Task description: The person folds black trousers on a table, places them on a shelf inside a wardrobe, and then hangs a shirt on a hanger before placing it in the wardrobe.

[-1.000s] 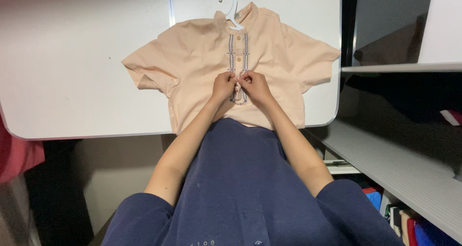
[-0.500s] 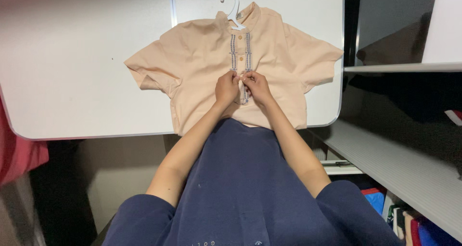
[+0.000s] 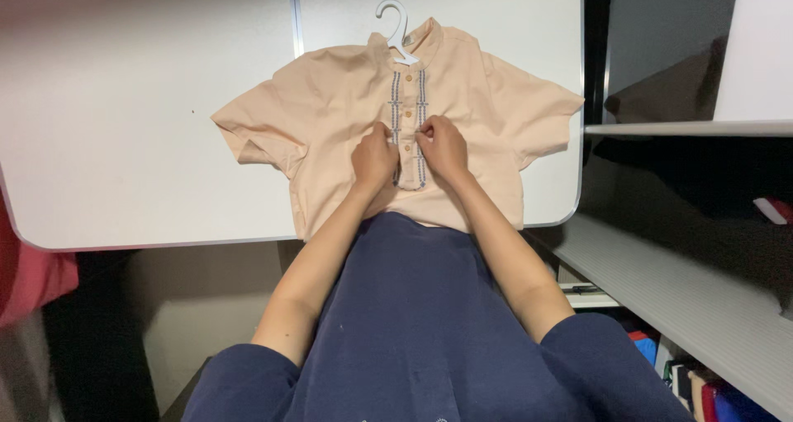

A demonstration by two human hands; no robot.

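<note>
A peach short-sleeved shirt [image 3: 330,116] lies flat on a white table [image 3: 124,141], front up, with a white hanger [image 3: 395,27] in its collar. Down its chest runs a placket [image 3: 408,108] with blue embroidered bands and small buttons. My left hand [image 3: 373,156] rests on the cloth just left of the placket, fingers pinching its edge. On the other side, my right hand [image 3: 443,147] pinches the placket's right edge. Both hands sit close together near the lower button.
Grey shelves [image 3: 677,282] run along the right, with dark clothes [image 3: 710,166] above and colourful items [image 3: 702,381] stacked below. A red cloth [image 3: 29,273] hangs at the left edge. My navy shirt [image 3: 413,331] fills the lower view.
Both hands have slid slightly up the placket, from its lower end to the lower button, and spread a little apart. The view shifted down slightly.
</note>
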